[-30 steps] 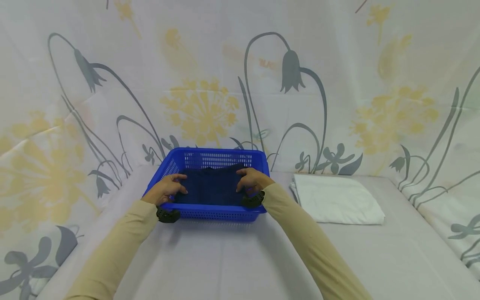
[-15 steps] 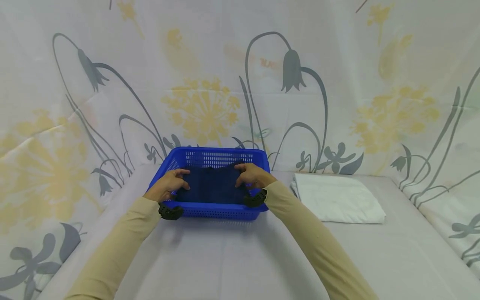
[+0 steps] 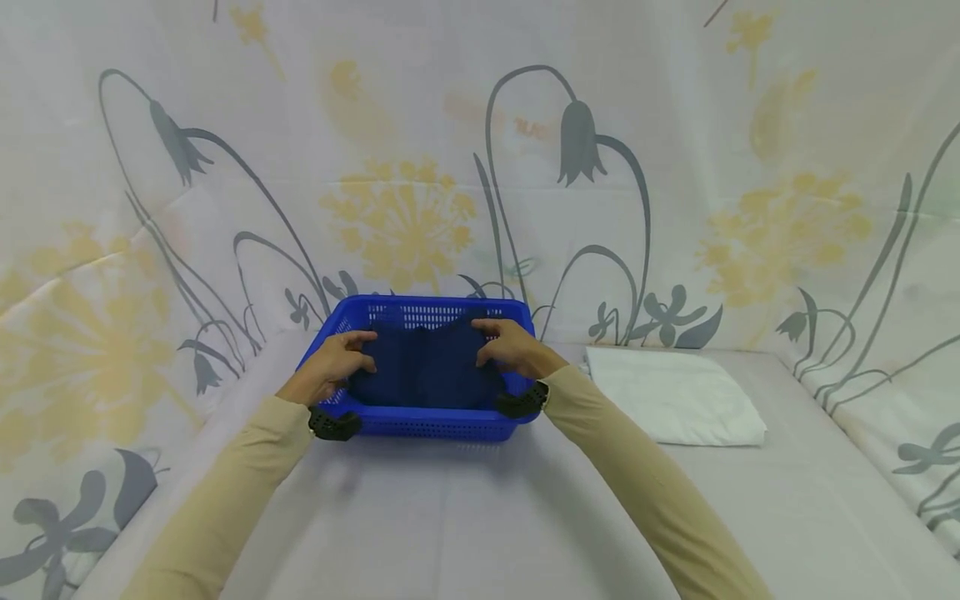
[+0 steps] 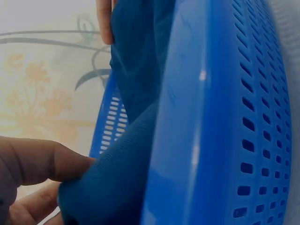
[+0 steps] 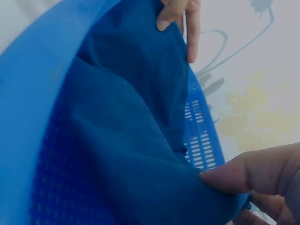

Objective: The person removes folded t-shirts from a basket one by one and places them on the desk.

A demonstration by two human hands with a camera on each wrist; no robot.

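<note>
Both arms stretch forward from the near edge of the table (image 3: 450, 517), sleeves angled inward toward a blue basket (image 3: 427, 425) that sits at the far side, against the flowered curtain (image 3: 405, 217). Inside the basket lies a dark blue cloth (image 3: 427, 367). The left hand (image 3: 333, 362) reaches over the basket's left wall with fingers curled, pinching the cloth's left edge between thumb and fingers. The right hand (image 3: 510, 350) mirrors it on the right side, thumb pressed on the cloth and fingers curled under its edge. Between the two hands the cloth bunches upward slightly, its middle resting in the basket. A black band sits at each wrist, just over the basket's near rim. A folded white cloth (image 3: 675, 404) lies on the table to the right of the basket, a little apart from it
</note>
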